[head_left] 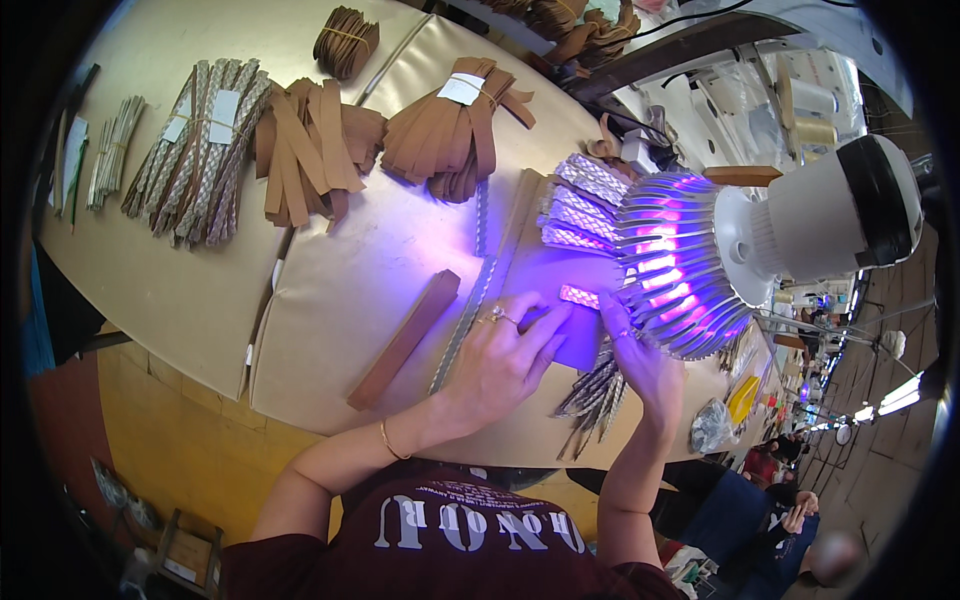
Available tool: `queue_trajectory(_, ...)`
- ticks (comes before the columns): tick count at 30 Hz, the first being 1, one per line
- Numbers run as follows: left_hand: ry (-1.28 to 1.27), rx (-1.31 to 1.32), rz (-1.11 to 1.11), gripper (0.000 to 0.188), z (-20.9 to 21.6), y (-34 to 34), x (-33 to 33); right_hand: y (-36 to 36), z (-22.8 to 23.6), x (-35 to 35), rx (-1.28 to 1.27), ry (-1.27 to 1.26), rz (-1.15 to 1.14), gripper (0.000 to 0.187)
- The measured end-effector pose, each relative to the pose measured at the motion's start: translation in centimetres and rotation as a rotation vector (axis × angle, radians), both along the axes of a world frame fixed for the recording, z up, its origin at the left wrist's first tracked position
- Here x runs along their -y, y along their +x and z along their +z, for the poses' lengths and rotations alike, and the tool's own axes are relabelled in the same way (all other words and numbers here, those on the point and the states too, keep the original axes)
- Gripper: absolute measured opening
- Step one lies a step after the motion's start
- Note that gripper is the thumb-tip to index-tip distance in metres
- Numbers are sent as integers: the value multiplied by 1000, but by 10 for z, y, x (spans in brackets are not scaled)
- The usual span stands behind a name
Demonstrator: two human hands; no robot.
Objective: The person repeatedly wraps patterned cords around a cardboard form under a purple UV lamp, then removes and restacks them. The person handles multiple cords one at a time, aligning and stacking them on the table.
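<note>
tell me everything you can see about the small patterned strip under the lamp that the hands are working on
The small patterned strip is a short, narrow, flat piece with a woven-looking diamond pattern, glowing pink-violet in the lamp's light. It lies on a flat sheet on the tan padded table, just in front of the lamp's finned head. The left hand rests beside its near end and the right hand reaches its other end with a fingertip. Similar strips lie fanned out behind it.

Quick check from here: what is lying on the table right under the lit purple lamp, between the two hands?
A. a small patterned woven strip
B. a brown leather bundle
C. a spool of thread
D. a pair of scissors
A: a small patterned woven strip lies flat in the purple glow under the lamp, with the left hand and the right hand on either side of it.
</note>
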State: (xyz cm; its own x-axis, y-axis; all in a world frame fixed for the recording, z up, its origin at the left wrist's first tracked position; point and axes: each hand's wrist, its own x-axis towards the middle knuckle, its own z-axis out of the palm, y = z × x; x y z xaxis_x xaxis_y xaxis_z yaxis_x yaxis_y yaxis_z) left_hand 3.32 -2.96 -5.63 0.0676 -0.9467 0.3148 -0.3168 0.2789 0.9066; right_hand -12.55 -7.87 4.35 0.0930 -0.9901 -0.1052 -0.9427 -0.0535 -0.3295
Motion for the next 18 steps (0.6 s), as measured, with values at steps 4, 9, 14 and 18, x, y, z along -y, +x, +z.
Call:
queue_trajectory(4, -30, 10, 24, 34, -2, -2, 0, -4, -1, 0, -50, 63, -26, 38)
queue_trajectory(9, -31, -1, 23, 33, -3, -3, 1, -9, -4, -2, -1, 42, -17, 38)
queue_trajectory(14, -11, 15, 12, 34, -2, -1, 0, -9, -4, -2, 14, 52, -11, 36)
queue_trajectory(18, -5, 14, 12, 34, -1, -1, 0, -11, -5, 0, 25, 30, 36, 34)
